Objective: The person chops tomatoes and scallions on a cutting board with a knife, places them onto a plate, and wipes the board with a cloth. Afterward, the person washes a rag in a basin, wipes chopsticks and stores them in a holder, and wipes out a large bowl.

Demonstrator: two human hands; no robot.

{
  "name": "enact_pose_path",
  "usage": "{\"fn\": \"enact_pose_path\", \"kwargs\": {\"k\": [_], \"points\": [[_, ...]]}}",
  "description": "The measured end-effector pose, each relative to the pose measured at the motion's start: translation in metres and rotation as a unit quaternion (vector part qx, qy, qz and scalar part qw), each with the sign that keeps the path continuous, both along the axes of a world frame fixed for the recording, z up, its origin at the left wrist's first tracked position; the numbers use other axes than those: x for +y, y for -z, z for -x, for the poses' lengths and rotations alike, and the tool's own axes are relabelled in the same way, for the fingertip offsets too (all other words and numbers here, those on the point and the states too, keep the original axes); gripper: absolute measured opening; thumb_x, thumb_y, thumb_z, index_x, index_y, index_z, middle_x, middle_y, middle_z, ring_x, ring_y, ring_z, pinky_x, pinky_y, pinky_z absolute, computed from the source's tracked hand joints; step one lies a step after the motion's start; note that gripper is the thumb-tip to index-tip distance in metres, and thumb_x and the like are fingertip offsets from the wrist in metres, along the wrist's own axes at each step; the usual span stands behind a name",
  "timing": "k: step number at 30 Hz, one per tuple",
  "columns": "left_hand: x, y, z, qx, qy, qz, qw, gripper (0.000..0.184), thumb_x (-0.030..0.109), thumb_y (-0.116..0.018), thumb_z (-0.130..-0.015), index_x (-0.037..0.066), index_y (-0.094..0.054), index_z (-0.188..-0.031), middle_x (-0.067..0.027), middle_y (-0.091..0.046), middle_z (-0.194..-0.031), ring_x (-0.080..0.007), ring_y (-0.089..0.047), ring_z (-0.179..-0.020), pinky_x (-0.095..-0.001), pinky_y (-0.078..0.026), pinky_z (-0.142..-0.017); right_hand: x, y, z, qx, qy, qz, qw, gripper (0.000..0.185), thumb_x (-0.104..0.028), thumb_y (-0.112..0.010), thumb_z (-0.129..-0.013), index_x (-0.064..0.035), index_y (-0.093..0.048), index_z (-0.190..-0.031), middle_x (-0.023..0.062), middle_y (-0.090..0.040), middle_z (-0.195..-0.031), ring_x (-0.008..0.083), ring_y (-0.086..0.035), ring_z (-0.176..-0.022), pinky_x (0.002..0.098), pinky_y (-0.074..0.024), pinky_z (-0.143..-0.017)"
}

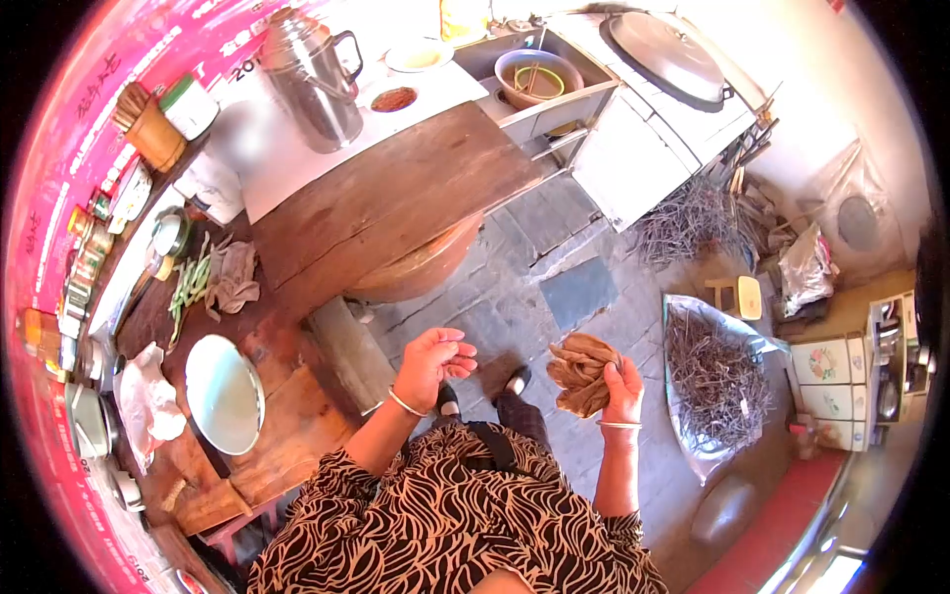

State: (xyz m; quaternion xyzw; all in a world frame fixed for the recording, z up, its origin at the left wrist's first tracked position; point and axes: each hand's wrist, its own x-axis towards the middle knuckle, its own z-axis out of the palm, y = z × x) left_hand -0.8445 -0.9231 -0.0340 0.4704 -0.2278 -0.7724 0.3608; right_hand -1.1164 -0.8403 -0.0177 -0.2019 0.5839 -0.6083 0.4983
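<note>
A crumpled brown cloth (pixel 582 376) is bunched in my right hand (pixel 621 389), held in front of my body above the grey floor. My left hand (pixel 433 368) is raised to the left of it, with its fingers apart and slightly curled, and nothing in it. The two hands do not touch. Nearest to my left hand is the wooden table, where a pale bowl (pixel 226 394) stands. Another crumpled brown cloth (pixel 233 278) lies beside green beans (pixel 191 284) on the tabletop.
A brown wooden board (pixel 396 188) and a metal thermos (pixel 312 84) are at the upper left. A sink (pixel 584 74) and a stove with a large lid (pixel 665 57) stand at the back. Sticks (pixel 717 381) lie on a sheet at right, near a small yellow stool (pixel 749 297).
</note>
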Motion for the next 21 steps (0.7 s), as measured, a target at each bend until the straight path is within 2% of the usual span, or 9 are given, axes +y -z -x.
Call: {"fn": "enact_pose_path", "kwargs": {"k": [6,11,18,21], "points": [[-0.058,0.006,0.070,0.002,-0.042,0.003,0.999,0.022,0.009,-0.049,-0.084,-0.002,-0.050,-0.103,-0.0176,-0.061,-0.090,-0.0242,-0.062,-0.074,-0.0306,-0.051,-0.063,-0.076,0.015,0.086,0.010,-0.057,0.015,0.998,0.021,-0.012,-0.050,-0.088,0.0025,-0.054,-0.102,0.0076,-0.060,-0.097,0.0134,-0.056,-0.087,0.0272,-0.0448,-0.080],[-0.095,0.010,0.115,-0.023,-0.091,-0.017,0.995,0.021,0.010,-0.051,-0.084,-0.001,-0.050,-0.102,-0.0172,-0.061,-0.090,-0.0244,-0.062,-0.075,-0.0312,-0.051,-0.064,-0.158,0.021,0.143,-0.010,-0.085,0.007,0.996,0.015,-0.007,-0.050,-0.087,0.0003,-0.054,-0.100,0.0032,-0.058,-0.092,0.0087,-0.052,-0.083,0.0234,-0.0432,-0.076],[-0.157,0.030,0.149,-0.034,-0.125,-0.027,0.991,0.022,0.011,-0.050,-0.085,-0.001,-0.049,-0.103,-0.0174,-0.061,-0.089,-0.0244,-0.062,-0.074,-0.0324,-0.051,-0.063,-0.277,0.030,0.180,0.003,-0.119,0.034,0.992,0.015,-0.007,-0.050,-0.088,0.0006,-0.053,-0.100,0.0026,-0.058,-0.091,0.0087,-0.052,-0.083,0.0233,-0.0425,-0.076],[-0.200,0.042,0.163,-0.018,-0.138,-0.020,0.990,0.021,0.011,-0.049,-0.085,-0.001,-0.049,-0.103,-0.0174,-0.061,-0.089,-0.0242,-0.062,-0.074,-0.0322,-0.051,-0.063,-0.320,0.025,0.186,0.019,-0.143,0.049,0.988,0.018,-0.008,-0.049,-0.088,0.0011,-0.053,-0.103,0.0044,-0.058,-0.096,0.0103,-0.053,-0.088,0.0248,-0.0418,-0.081]]}}
